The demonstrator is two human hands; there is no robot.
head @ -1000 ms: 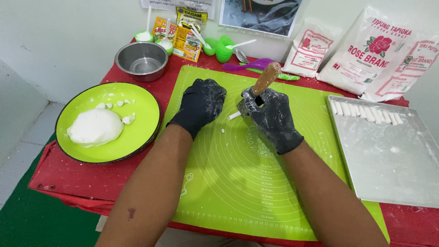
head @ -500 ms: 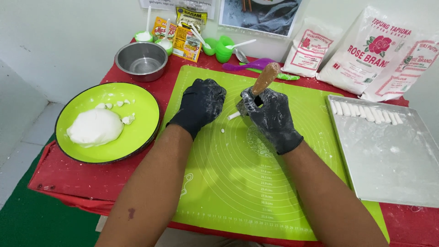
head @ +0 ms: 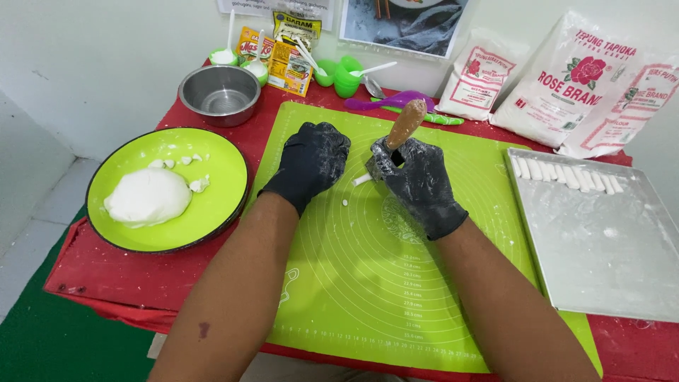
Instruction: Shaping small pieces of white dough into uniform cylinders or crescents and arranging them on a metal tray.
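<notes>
Both my hands wear black gloves dusted with flour. My right hand [head: 417, 184] is closed around a wooden-handled scraper [head: 404, 126], its handle sticking up and its blade down on the green silicone mat [head: 368, 283]. A short white dough stick [head: 362, 180] lies on the mat just left of the blade. My left hand [head: 311, 159] rests curled on the mat beside it; whether it presses on dough underneath is hidden. A small white crumb [head: 344, 204] lies close by.
A green plate [head: 226, 177] with a white dough lump [head: 147, 196] and small pieces sits left. A metal tray [head: 601, 247] with a row of dough sticks [head: 566, 173] sits right. Behind stand a steel bowl [head: 219, 92], flour bags [head: 580, 78], packets and green cups [head: 339, 74].
</notes>
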